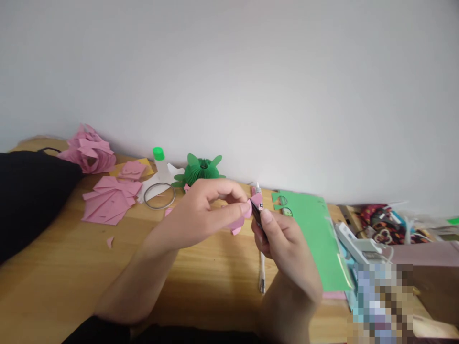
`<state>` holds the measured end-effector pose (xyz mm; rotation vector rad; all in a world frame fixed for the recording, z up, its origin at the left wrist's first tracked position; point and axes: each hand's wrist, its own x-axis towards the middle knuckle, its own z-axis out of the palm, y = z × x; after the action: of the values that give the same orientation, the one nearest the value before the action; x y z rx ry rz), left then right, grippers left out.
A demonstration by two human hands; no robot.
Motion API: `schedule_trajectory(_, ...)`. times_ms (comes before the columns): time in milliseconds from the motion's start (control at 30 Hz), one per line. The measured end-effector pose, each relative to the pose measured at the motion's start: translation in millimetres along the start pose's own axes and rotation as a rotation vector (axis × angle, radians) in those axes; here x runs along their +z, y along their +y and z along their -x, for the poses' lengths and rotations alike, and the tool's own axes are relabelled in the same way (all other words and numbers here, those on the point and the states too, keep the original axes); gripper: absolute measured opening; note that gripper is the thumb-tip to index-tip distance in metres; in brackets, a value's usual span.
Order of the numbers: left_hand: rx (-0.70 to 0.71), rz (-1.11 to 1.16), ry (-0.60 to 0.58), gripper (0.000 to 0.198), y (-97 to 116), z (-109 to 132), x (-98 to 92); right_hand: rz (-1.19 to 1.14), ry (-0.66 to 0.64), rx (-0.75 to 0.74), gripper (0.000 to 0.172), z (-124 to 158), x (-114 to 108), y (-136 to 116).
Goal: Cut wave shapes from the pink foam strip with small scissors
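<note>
My left hand (197, 215) reaches in from the left, pinching a small piece of pink paper (248, 209) between thumb and fingertips. In my right hand (287, 239) is a slim black tool (256, 214), whose exact kind is hard to make out; its tip touches the pink paper. Both hands are raised over the wooden table (204, 282). Just behind them a green folded-paper ball with leaf shapes (202, 171) stands near the wall, partly hidden by my left hand. More pink paper pieces (235, 224) show below my left fingers.
At the left lie a pink folded-paper piece (109, 200), a pink paper bundle (89, 150), a glue stick with a green cap (158, 154) and a ring (145, 197). Green sheets (308, 229), a white power strip (353, 242) and a box (426, 277) occupy the right. A black item (32, 196) borders the left.
</note>
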<state>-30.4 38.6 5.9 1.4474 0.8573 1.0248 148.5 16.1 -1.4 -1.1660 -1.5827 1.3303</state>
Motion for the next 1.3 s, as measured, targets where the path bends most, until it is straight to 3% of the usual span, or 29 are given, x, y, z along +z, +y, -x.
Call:
schedule_trajectory(400, 0.017, -0.058, 0.022, 0.012, -1, -3, 0.4, 0.029, -0.005, 0.002, 0.054, -1, -2, 4)
schedule_trajectory(667, 0.000, -0.023, 0.086, 0.020, -2, -8, 7.1, -0.211, 0.132, 0.062, 0.054, 2, 2, 13)
schedule_trajectory(800, 0.046, 0.030, 0.104, 0.018, -6, -9, 7.6, -0.261, 0.218, -0.012, 0.049, 1, 1, 9)
schedule_trajectory(967, 0.084, 0.058, 0.116, 0.016, -6, -9, 12.7, -0.062, 0.293, -0.049, 0.026, -4, 3, 2)
schedule_trajectory(1133, 0.119, 0.046, 0.174, 0.008, -7, -11, 19.6, 0.006, 0.314, -0.065, 0.023, -1, 1, -3)
schedule_trajectory(1233, 0.111, -0.009, 0.230, 0.003, -13, -15, 19.5, 0.132, 0.443, -0.001, 0.028, 3, -20, -4)
schedule_trajectory(1300, 0.073, -0.060, 0.273, 0.005, -19, -17, 18.9, 0.338, 0.534, 0.157, 0.028, 5, -43, 3)
